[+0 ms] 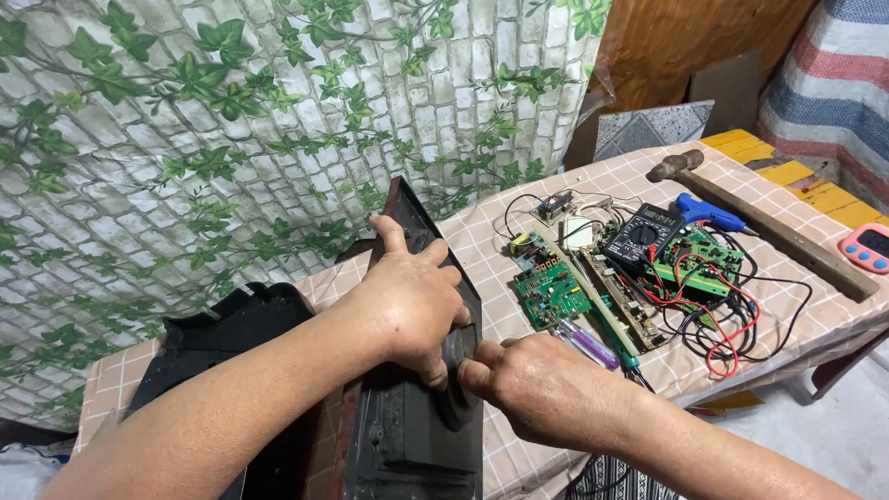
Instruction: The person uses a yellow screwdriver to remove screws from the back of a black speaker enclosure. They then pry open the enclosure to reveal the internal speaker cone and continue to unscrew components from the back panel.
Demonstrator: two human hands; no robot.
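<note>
Two hands work on a dark flat panel [421,407] standing on edge on the checked table [833,324], close below me. I see my left hand [407,301] clamped over its top edge, and my right hand [542,389] pinching a dark rounded part on its back. Its black rear cover [222,338] lies just left of it, so I judge the opening done and the inner work unfinished. Farther right lie green circuit boards [551,292], a screwdriver [593,344], a black meter [644,236], a blue glue gun [706,213] and a hammer [769,222]
</note>
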